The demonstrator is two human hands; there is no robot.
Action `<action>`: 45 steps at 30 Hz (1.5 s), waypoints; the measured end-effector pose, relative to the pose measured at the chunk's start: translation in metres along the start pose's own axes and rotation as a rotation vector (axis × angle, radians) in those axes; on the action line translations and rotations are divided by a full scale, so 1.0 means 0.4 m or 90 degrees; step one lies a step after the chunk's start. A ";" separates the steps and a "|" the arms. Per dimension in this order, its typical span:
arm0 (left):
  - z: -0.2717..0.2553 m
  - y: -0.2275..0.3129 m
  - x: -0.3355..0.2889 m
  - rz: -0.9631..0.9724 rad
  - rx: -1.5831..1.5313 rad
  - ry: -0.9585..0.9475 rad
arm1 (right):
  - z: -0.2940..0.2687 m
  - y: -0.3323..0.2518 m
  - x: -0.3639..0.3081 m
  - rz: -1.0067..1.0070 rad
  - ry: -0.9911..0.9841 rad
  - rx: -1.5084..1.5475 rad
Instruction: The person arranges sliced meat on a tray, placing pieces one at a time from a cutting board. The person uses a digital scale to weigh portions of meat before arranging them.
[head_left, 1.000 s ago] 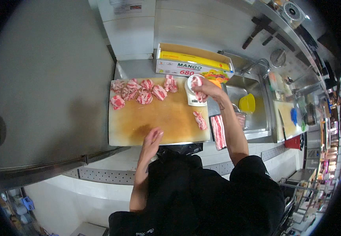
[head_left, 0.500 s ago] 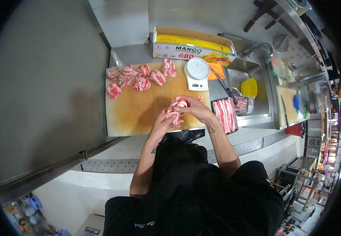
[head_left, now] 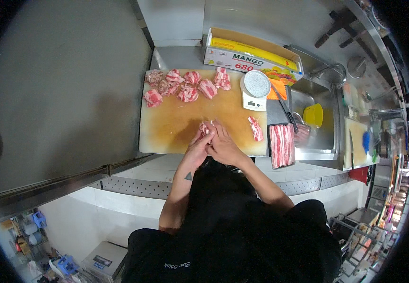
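Observation:
Both hands are closed around sliced raw pork [head_left: 205,128], folded into a bundle, above the near middle of the cutting board [head_left: 162,137]. My left hand [head_left: 196,152] cups it from the left. My right hand [head_left: 224,147] presses over it from the right, fingers together, hiding most of the meat. Several similar bundles of pork slices [head_left: 188,93] sit along the board's far left part. A loose pork slice [head_left: 256,129] lies near the board's right edge. A white kitchen scale [head_left: 254,102] with a round speckled dish [head_left: 257,83] on top stands at the far right corner.
Right of the board are a tray of pork strips [head_left: 282,147], a knife [head_left: 287,109] and an orange cloth [head_left: 278,88]. A long box with a yellow roll [head_left: 254,53] stands behind. Farther right is a steel sink [head_left: 303,94] holding a yellow container [head_left: 313,115].
My right hand has turned and closed down over the pork, covering more of it. The view has shifted, and the loose slice on the right now shows fully.

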State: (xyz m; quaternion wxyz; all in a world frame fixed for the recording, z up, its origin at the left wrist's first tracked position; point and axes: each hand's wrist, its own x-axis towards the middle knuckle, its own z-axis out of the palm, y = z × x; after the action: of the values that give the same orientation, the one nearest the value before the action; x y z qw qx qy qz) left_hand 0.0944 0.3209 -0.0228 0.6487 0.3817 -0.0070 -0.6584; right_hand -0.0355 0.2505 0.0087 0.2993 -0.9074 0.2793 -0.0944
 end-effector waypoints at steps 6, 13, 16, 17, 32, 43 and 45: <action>-0.162 0.114 0.086 0.058 0.197 -0.011 | -0.068 0.056 -0.012 0.166 -0.060 0.483; -0.217 0.288 0.270 0.553 1.254 0.236 | -0.073 0.149 -0.217 0.321 0.039 0.518; -0.246 0.263 0.314 0.620 1.376 0.275 | -0.065 0.187 -0.317 0.369 0.088 0.539; -0.247 0.254 0.312 0.636 1.352 0.265 | -0.079 0.198 -0.367 0.397 0.110 0.538; -0.154 0.192 0.172 0.564 1.221 0.323 | -0.234 0.545 -0.513 0.582 0.339 0.098; 0.207 -0.266 -0.006 0.461 1.058 0.024 | -0.298 0.705 -0.349 0.235 -0.011 -0.064; 0.261 -0.335 -0.003 0.398 1.029 -0.080 | -0.313 0.712 -0.340 0.221 -0.033 -0.033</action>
State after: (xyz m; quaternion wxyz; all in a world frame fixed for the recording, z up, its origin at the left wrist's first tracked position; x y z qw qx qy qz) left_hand -0.0729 0.2923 -0.0157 0.3286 0.6687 -0.6128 -0.2632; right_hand -0.3185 0.0763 -0.0612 0.2949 -0.8552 0.4261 -0.0104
